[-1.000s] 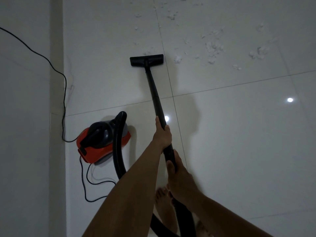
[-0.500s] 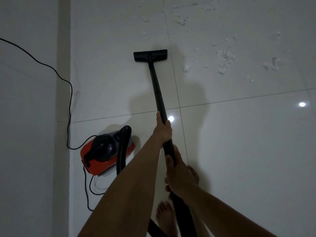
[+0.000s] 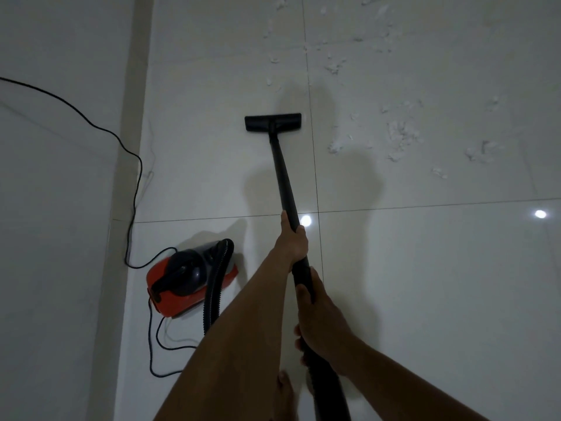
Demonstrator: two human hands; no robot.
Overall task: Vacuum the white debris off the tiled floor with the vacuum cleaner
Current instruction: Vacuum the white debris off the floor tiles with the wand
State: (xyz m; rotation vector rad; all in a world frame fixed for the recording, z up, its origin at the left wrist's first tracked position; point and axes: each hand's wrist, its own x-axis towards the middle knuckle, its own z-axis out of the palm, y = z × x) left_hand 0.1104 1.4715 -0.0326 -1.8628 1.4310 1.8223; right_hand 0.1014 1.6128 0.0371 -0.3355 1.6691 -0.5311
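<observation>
A black vacuum wand runs away from me to a flat black floor head resting on the white tiled floor. My left hand grips the wand higher up. My right hand grips it lower, near the hose. White fluffy debris lies scattered to the right of the head and beyond it, with smaller bits straight ahead. The red and black vacuum body sits on the floor at my left, its ribbed black hose curving back toward me.
A wall with a pale skirting strip runs along the left. A black power cord hangs down the wall and loops on the floor by the vacuum body. My bare foot shows below my arms. Ceiling lights reflect on the tiles.
The floor head has slid back toward me and slightly left, away from the debris. My view has shifted forward, so more debris shows at the top. Both hands keep their grip.
</observation>
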